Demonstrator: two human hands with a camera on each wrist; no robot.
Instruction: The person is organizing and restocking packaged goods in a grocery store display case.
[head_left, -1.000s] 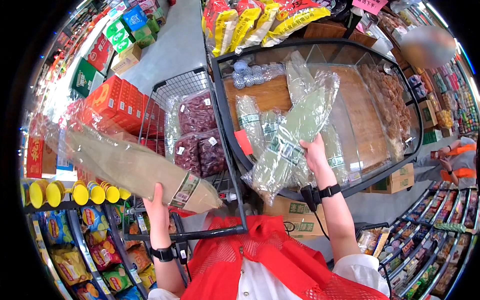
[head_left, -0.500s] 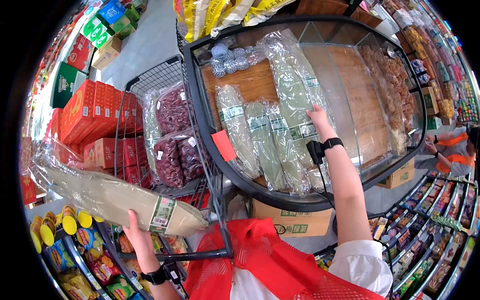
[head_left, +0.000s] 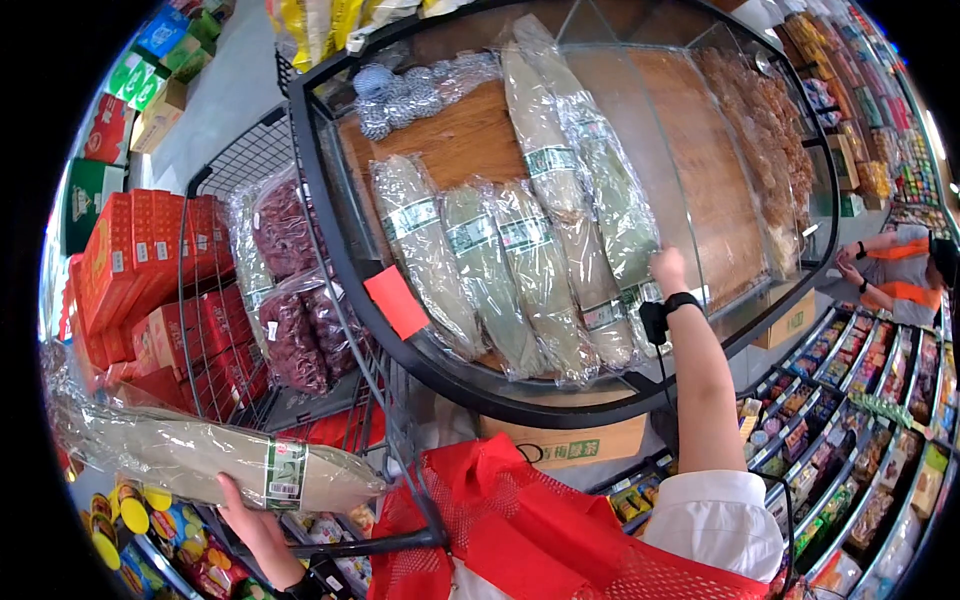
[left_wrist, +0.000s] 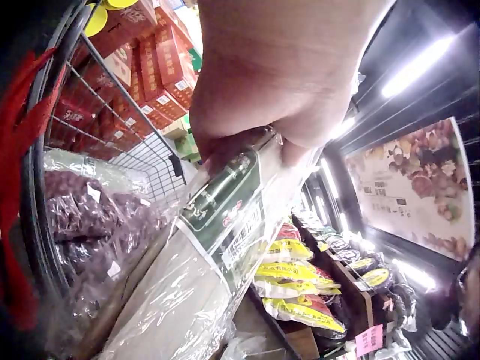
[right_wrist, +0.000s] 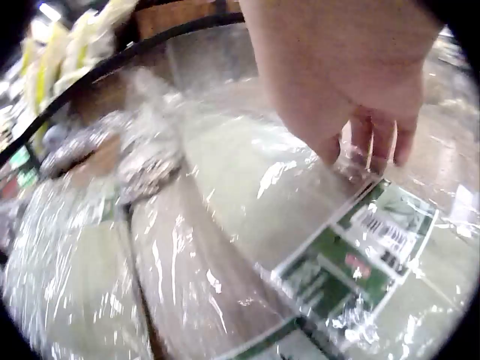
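My left hand (head_left: 256,528) grips a long plastic-wrapped pack (head_left: 190,450) with a green label, held level over the cart's near side; in the left wrist view the fingers and thumb pinch the pack (left_wrist: 187,292) beside its label. My right hand (head_left: 669,268) is at the rightmost of several similar packs (head_left: 610,190) lying side by side in the display bin (head_left: 480,405). In the right wrist view its bent fingertips (right_wrist: 379,159) pinch the clear wrap of that pack (right_wrist: 247,187), just above the green label.
The shopping cart (head_left: 185,290) holds bags of dark red fruit (head_left: 290,235). Grey-white net bundles (head_left: 400,95) and brown dried goods (head_left: 770,150) lie in the bin. Red boxes (head_left: 110,260) stand left, snack shelves (head_left: 840,470) right; a person in an orange vest (head_left: 905,265) is at far right.
My right hand has laid its pack down among the others in the bin and stays at its near part. My left hand has moved lower and left with its pack as the view shifted.
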